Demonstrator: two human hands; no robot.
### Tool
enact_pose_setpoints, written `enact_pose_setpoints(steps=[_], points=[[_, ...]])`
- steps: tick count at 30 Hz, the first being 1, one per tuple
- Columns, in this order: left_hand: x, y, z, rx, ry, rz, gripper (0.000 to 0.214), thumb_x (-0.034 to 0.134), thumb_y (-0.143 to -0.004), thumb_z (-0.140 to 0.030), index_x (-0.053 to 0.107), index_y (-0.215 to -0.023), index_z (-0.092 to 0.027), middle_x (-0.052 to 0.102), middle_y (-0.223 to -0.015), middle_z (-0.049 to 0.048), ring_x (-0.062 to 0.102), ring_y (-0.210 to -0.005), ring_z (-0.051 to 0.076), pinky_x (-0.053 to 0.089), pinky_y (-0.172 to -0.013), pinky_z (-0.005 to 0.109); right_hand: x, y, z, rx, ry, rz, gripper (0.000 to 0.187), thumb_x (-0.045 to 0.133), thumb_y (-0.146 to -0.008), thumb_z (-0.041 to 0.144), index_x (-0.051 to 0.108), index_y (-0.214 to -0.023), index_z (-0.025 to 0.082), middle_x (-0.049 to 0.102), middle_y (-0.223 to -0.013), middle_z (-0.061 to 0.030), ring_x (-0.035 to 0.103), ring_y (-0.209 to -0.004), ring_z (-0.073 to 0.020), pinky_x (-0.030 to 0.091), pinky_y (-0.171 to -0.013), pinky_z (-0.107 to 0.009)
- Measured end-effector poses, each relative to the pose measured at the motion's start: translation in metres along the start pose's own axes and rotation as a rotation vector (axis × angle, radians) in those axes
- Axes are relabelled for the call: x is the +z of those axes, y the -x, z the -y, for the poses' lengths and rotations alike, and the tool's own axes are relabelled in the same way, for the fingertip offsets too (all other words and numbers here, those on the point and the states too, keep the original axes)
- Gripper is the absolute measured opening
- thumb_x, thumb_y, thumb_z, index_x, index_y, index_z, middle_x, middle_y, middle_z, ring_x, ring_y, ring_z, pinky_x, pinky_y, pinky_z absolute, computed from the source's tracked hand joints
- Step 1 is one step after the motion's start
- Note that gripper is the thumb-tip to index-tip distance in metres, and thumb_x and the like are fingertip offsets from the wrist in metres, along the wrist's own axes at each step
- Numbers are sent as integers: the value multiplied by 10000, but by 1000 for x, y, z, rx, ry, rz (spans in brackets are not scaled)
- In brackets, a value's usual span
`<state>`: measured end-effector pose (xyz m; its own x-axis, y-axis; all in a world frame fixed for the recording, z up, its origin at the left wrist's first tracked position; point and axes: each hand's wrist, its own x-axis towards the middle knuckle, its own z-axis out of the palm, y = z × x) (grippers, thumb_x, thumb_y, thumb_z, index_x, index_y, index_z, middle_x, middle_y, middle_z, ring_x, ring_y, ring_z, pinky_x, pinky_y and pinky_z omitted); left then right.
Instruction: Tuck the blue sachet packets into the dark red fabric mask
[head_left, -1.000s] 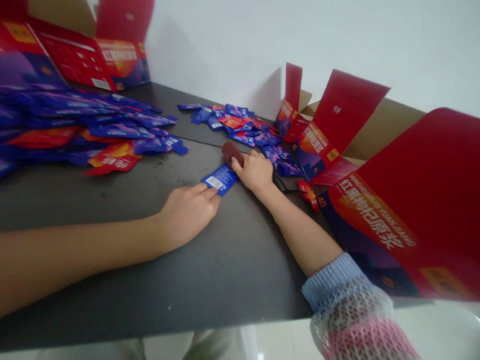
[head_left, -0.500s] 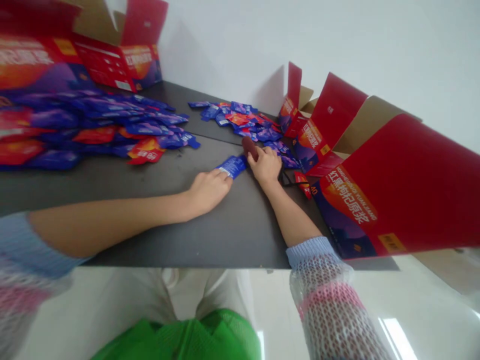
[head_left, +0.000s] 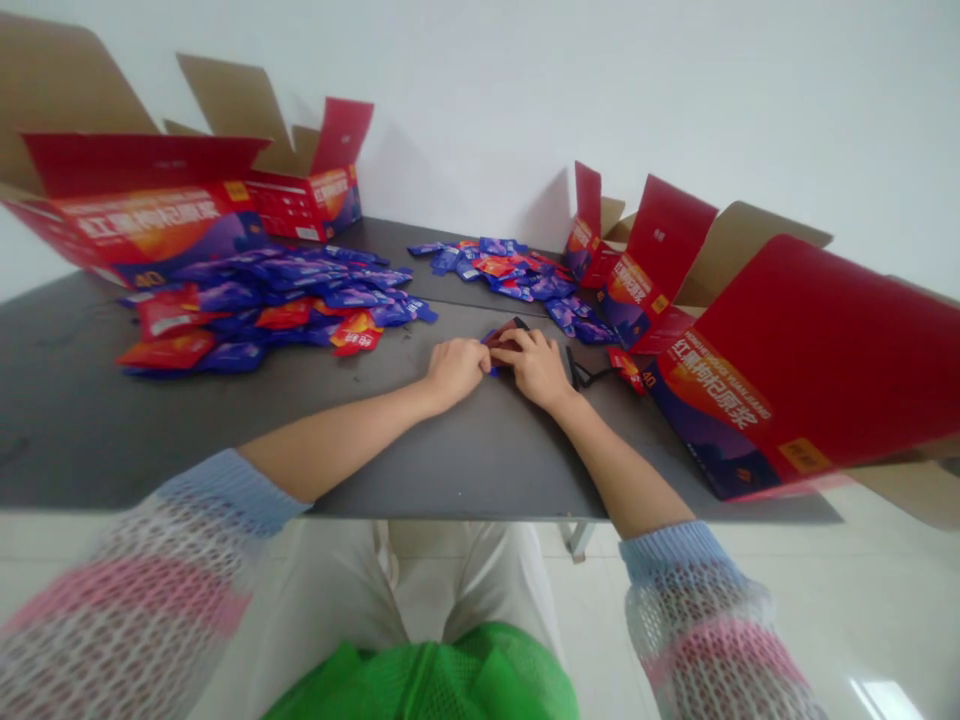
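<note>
**Two hands closed together over a blue sachet, mid-counter**

Head view. The left hand (head_left: 454, 372) and right hand (head_left: 534, 368) lie palm-down and almost touching on the dark counter (head_left: 487, 470), forearms converging from the knit mesh sleeves (head_left: 142, 610). Between them is a blue foil sachet (head_left: 490, 345), mostly hidden, so its long axis cannot be confirmed. A dark red piece (head_left: 508, 327) lies at the far side of the right hand, its long axis slanting across the view; the right hand is the nearer to it. The right grip is narrow, with the fingers curled over the piece. The left grip is also narrow, fingertips at the sachet's edge; whether it holds cannot be told.

Relative to the sachet: a large heap of sachets (head_left: 270, 310) lies left, a smaller scatter of sachets (head_left: 499, 265) beyond, a black cord (head_left: 581, 372) just right, and an opened red carton (head_left: 795, 340) further right.
</note>
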<state>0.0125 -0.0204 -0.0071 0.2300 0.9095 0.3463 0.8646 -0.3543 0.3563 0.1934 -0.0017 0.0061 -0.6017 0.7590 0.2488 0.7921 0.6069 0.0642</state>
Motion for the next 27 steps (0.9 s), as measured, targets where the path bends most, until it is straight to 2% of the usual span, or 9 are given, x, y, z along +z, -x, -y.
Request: enact_pose_setpoints(steps=[4, 6, 10, 12, 15, 17, 20, 23, 27], points=[[6, -19, 23, -157, 311, 40, 287, 531, -710, -53, 794, -771, -148, 753, -731, 60, 680, -716, 170, 496, -694, 265, 1, -6, -21, 108, -16, 9, 498, 377, -980, 175, 609, -1321, 455, 548, -1382, -39, 429, -1146, -291, 379, -854, -458], [5, -21, 28, -171, 401, 69, 287, 525, -669, -48, 788, -754, -128, 740, -684, 52, 669, -673, 152, 486, -660, 237, 3, -4, -33, 218, 5, -4, 494, 376, -974, 161, 641, -1288, 437, 562, -1351, -57, 439, -1130, -296, 388, -856, -475], [2, -18, 26, -143, 300, 18, 263, 533, -667, -85, 780, -708, -168, 744, -694, 34, 663, -706, 160, 474, -692, 243, 7, 6, -51, 391, 38, -69, 495, 350, -981, 156, 660, -1276, 405, 557, -1361, -78, 447, -1138, -297, 394, -878, -484], [2, -17, 25, -146, 257, 19, 257, 533, -677, -104, 775, -704, -188, 741, -688, 24, 660, -708, 166, 469, -691, 246, 7, 8, -56, 363, -11, -120, 510, 324, -990, 163, 617, -1328, 407, 549, -1385, -59, 460, -1141, -276, 406, -879, -444], [2, -15, 24, -124, 201, 35, 256, 523, -694, -124, 767, -724, -194, 728, -671, 25, 650, -680, 176, 446, -651, 250, 5, 7, -55, 214, -122, -172, 498, 310, -1003, 179, 586, -1370, 373, 545, -1401, -33, 482, -1142, -234, 413, -890, -370], [2, -15, 23, -93, 123, 41, 250, 521, -711, -135, 758, -746, -204, 728, -689, 28, 647, -678, 184, 427, -634, 257, 3, 5, -47, 82, -154, -153, 474, 319, -1013, 199, 603, -1354, 365, 548, -1403, -20, 484, -1149, -220, 401, -905, -349], [4, -14, 21, -53, -16, 53, 214, 524, -747, -161, 732, -753, -214, 743, -773, 49, 666, -737, 219, 414, -634, 276, -1, 3, -29, -74, -121, -68, 460, 332, -1027, 243, 564, -1375, 436, 546, -1420, 13, 475, -1136, -229, 387, -870, -359], [6, -15, 20, -44, -107, 62, 191, 513, -776, -173, 697, -740, -208, 741, -819, 70, 672, -770, 242, 409, -634, 290, -4, 1, -19, -120, -65, -8, 495, 350, -1022, 234, 486, -1419, 496, 529, -1446, 38, 462, -1128, -244, 378, -832, -377], [6, -16, 16, -31, -129, 92, 204, 485, -766, -138, 673, -735, -211, 728, -814, 57, 655, -742, 224, 395, -627, 291, -2, -1, -24, -52, -20, 10, 495, 381, -999, 203, 552, -1369, 485, 537, -1429, 35, 459, -1143, -267, 387, -823, -404]])
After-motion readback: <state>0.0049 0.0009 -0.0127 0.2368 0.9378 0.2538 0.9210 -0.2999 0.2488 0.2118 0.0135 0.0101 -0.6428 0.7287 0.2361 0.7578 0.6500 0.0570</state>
